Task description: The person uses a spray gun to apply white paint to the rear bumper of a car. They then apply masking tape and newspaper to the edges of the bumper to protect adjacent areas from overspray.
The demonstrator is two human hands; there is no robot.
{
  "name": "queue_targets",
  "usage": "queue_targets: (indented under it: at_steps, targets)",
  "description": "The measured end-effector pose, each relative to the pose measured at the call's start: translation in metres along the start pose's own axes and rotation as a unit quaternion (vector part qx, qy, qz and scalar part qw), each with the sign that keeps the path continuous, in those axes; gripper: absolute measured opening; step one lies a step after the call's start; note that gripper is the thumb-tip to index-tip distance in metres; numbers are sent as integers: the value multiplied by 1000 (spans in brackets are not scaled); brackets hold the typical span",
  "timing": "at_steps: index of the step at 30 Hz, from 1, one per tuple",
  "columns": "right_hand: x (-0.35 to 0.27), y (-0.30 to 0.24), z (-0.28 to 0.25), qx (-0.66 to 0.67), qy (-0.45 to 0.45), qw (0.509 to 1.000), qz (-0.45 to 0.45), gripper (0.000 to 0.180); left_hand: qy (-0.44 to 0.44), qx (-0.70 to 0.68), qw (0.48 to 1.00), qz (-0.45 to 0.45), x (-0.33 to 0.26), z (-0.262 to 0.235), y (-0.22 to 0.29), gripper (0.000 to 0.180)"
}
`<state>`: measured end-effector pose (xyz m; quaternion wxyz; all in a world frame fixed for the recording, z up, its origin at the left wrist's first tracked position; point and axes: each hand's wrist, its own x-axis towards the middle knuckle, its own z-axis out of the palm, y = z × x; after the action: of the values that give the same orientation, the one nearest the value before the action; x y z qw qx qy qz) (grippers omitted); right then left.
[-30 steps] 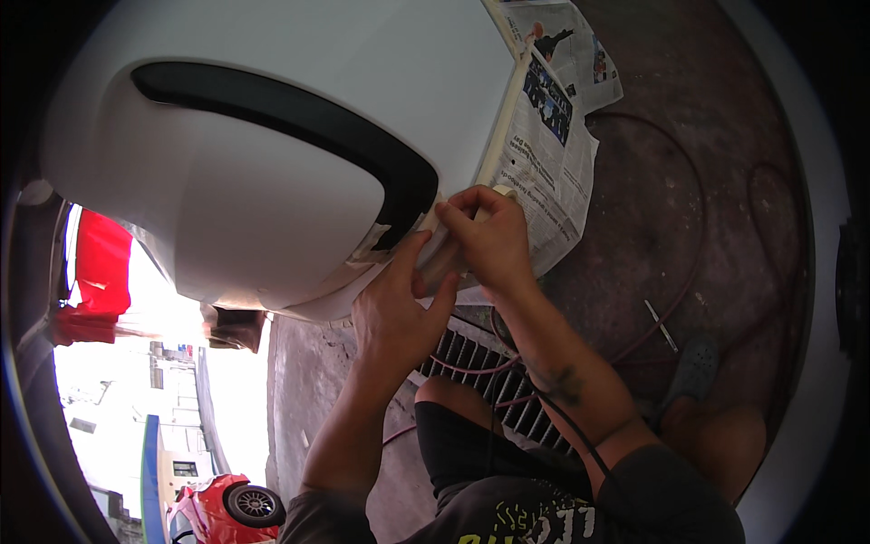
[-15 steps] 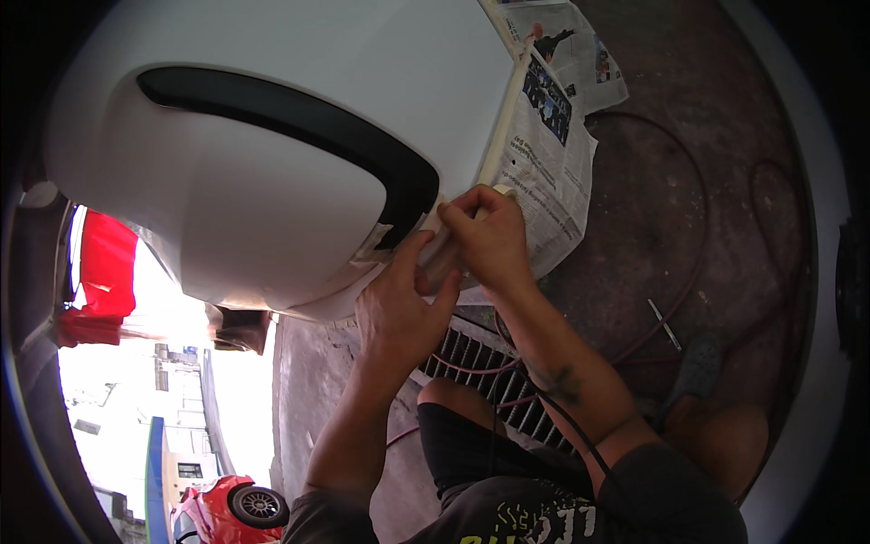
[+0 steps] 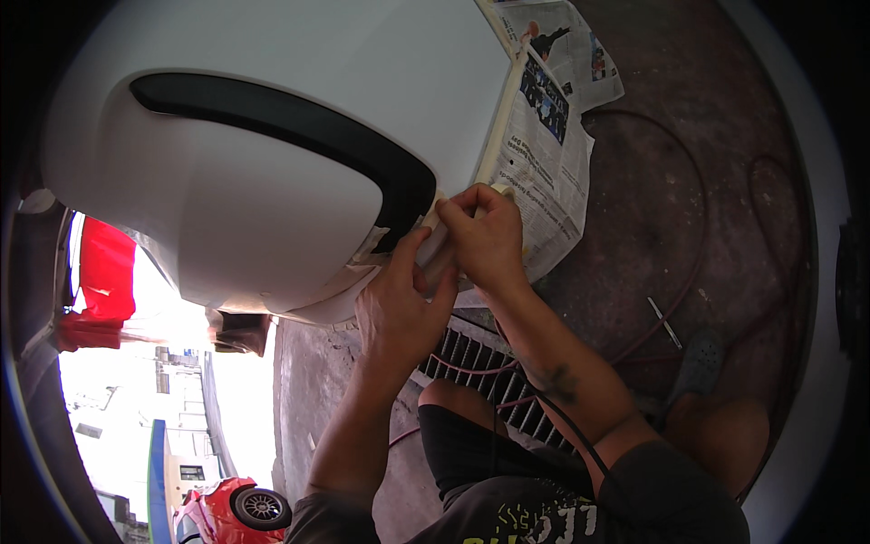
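A large white car body panel (image 3: 245,208), likely a bumper, carries a curved black trim piece (image 3: 317,129). Small pale pieces of masking tape (image 3: 366,247) cover the panel beside the trim's lower end. My right hand (image 3: 489,238) pinches masking tape at the panel's edge, close to the trim; part of a pale tape roll seems to show behind its knuckles. My left hand (image 3: 399,308) has its fingers and thumb apart, the index fingertip touching the taped spot just below the trim. Newspaper (image 3: 544,177) hangs along the panel's right edge, fixed by a long cream tape strip (image 3: 495,140).
A dark red hose (image 3: 700,208) loops over the stained floor at right, near a thin pale stick-like object (image 3: 664,323). Below my arms lies a metal drain grate (image 3: 471,363). Outside at lower left stands a red car (image 3: 222,508); a red cloth (image 3: 107,272) hangs above.
The view has shifted very slightly. Both hands stay at nearly the same place by the trim's end, with only tiny finger movement.
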<state>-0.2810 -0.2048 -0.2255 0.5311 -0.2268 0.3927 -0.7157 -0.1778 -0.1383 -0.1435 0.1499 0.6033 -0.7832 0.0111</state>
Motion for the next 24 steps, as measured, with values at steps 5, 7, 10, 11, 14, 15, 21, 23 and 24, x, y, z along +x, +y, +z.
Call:
queue_targets:
  at_steps: [5, 7, 10, 11, 14, 15, 21, 23, 24]
  targets:
    - [1, 3, 0, 5, 2, 1000, 6, 23, -6, -9, 1000, -10, 1, 0, 2, 54]
    - [0, 1, 0, 6, -1, 1000, 8, 22, -18, -23, 999, -21, 0, -1, 2, 54]
    - [0, 3, -1, 4, -2, 1000, -2, 21, -25, -46, 998, -27, -1, 0, 1, 54]
    - [1, 3, -1, 3, -1, 1000, -8, 21, -26, -54, 998, -26, 0, 0, 1, 54]
    - [1, 3, 1, 31, -3, 1000, -2, 22, -33, -82, 995, -48, 1, 1, 1, 55]
    - [1, 4, 1, 31, -2, 1000, 1, 22, -35, -88, 994, -50, 1, 2, 1, 55]
    - [2, 5, 2, -1, 7, 1000, -6, 24, -16, -85, 995, -40, 2, 4, 1, 58]
    - [1, 4, 2, -1, 3, 1000, -7, 23, -11, -76, 996, -38, 2, 6, -1, 59]
    - [1, 3, 2, -4, 6, 1000, -7, 23, -10, -73, 997, -34, 1, 7, -1, 58]
